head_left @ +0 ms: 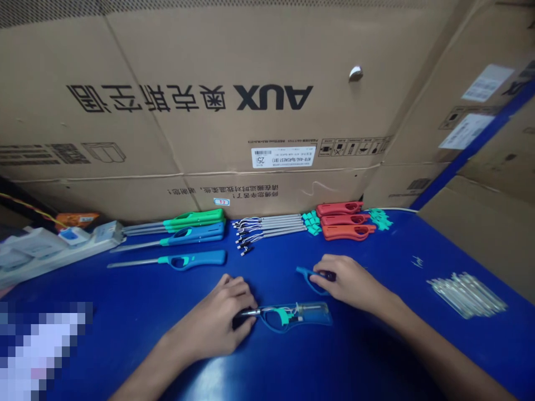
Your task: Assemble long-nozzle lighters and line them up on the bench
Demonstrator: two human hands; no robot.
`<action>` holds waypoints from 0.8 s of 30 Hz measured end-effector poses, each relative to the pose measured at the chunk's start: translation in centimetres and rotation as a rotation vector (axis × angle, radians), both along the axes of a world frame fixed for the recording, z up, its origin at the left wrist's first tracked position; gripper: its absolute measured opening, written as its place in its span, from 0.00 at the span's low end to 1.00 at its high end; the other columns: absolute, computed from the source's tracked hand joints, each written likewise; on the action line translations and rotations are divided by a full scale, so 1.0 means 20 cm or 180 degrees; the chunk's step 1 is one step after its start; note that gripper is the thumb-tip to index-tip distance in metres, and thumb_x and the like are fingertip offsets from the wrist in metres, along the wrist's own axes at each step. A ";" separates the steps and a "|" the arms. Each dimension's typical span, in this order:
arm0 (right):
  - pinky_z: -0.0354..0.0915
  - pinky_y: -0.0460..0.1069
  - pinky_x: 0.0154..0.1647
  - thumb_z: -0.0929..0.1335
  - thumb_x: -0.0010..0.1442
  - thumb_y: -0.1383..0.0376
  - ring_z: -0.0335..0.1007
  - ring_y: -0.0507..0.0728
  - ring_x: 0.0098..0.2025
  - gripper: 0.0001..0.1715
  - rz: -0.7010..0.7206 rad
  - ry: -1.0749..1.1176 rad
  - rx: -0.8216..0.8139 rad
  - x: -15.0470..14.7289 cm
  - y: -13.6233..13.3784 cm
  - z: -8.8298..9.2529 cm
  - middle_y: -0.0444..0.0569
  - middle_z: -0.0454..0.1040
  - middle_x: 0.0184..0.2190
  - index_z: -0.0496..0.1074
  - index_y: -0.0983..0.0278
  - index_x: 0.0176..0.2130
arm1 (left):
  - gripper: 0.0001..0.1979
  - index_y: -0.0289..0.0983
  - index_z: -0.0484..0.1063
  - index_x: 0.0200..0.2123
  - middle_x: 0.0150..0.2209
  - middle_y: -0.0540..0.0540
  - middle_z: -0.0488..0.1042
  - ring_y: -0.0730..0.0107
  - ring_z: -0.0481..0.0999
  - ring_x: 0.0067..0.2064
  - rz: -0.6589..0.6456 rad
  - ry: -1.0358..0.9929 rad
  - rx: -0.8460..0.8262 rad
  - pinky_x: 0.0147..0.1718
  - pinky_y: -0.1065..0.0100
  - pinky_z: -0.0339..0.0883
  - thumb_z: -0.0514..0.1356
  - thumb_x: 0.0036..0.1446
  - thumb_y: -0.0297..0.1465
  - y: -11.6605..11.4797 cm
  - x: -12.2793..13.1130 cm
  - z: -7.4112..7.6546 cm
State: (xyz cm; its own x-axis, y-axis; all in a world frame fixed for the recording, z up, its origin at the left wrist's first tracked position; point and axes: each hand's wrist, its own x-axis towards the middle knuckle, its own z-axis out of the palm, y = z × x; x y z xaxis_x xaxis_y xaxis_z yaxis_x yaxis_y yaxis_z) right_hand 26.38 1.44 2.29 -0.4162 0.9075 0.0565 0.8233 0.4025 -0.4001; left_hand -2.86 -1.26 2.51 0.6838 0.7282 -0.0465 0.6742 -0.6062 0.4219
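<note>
My left hand rests on the table and grips the dark tip and metal tube of an opened utility lighter. The lighter has a clear blue shell, a green trigger and fine wires inside. My right hand holds a blue plastic lighter part with a dark end, just above the open lighter and apart from it. Its fingers hide the middle of that part.
Finished green and blue lighters lie at the back left. Metal tubes with wires, red lighter shells and green parts lie behind. A bundle of metal rods lies right on the blue table. A power strip and cardboard boxes border it.
</note>
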 end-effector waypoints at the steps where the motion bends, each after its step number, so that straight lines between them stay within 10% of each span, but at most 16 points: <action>1: 0.62 0.48 0.34 0.68 0.62 0.62 0.71 0.55 0.33 0.09 -0.0024 -0.0124 -0.0097 0.02 0.01 -0.01 0.48 0.75 0.32 0.77 0.63 0.37 | 0.05 0.39 0.72 0.34 0.35 0.48 0.72 0.62 0.72 0.43 0.0001 0.0047 0.0038 0.55 0.48 0.55 0.56 0.57 0.26 0.00 -0.01 0.01; 14: 0.66 0.48 0.43 0.68 0.60 0.66 0.71 0.54 0.41 0.09 0.0881 0.0221 -0.0595 -0.09 -0.15 0.01 0.47 0.73 0.39 0.75 0.61 0.42 | 0.10 0.39 0.71 0.47 0.42 0.44 0.75 0.60 0.71 0.45 -0.0090 -0.0449 0.0595 0.50 0.52 0.59 0.53 0.66 0.31 -0.09 0.14 -0.08; 24: 0.60 0.55 0.58 0.64 0.62 0.68 0.69 0.54 0.39 0.08 0.1128 0.0279 0.0384 -0.15 -0.20 -0.04 0.46 0.74 0.34 0.73 0.63 0.37 | 0.10 0.39 0.72 0.42 0.38 0.46 0.75 0.63 0.70 0.41 0.0025 -0.0626 0.0556 0.47 0.56 0.58 0.51 0.67 0.29 -0.09 0.16 -0.08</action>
State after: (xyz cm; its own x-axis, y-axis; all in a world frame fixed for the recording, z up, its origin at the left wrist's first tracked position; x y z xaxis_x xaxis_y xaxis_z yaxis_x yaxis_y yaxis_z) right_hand 23.31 -2.59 1.52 -0.6919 0.6928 0.2033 0.5894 0.7046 -0.3951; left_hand 0.34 -3.04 0.96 0.6614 0.7189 0.2139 0.5946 -0.6764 0.4347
